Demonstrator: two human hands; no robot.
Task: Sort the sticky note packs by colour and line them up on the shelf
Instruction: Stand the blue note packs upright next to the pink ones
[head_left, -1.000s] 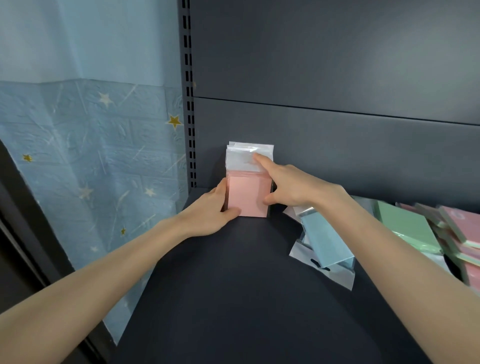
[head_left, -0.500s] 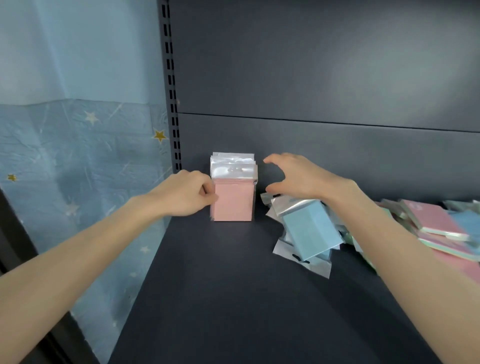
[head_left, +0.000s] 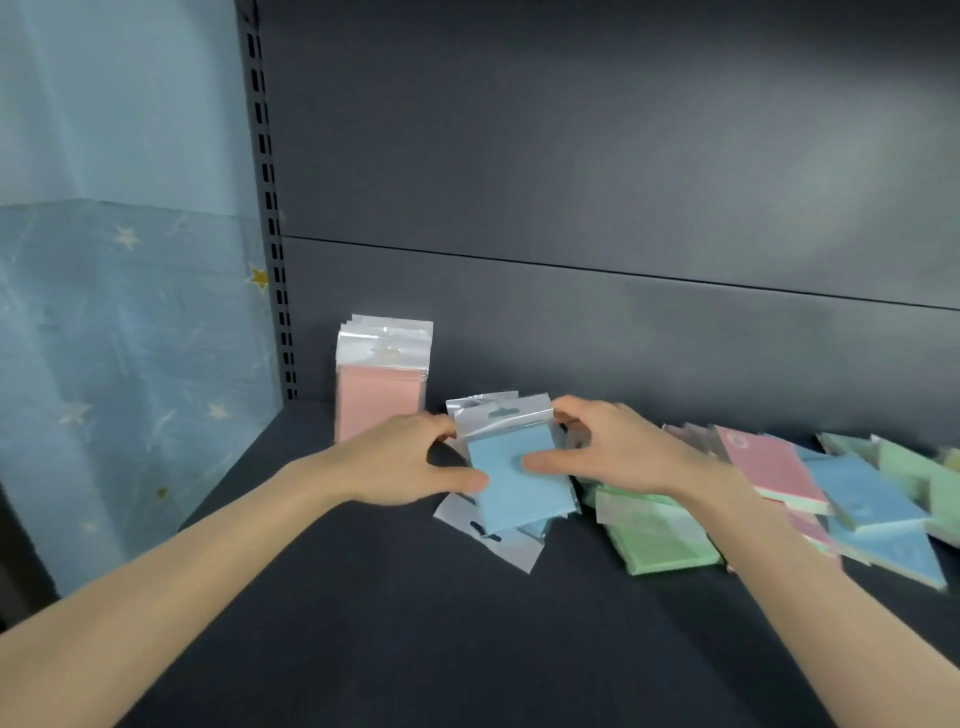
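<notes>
My left hand (head_left: 410, 462) and right hand (head_left: 618, 452) both pinch light-blue sticky note pack in clear plastic sleeve (head_left: 519, 470), just right of upright pink pack stack (head_left: 382, 395). Best: stand it hang-tab up, flush beside pink, edges squared.

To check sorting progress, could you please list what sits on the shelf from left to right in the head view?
Standing pink packs, hand-held blue pack, green packs, mixed pile of loose packs.
</notes>
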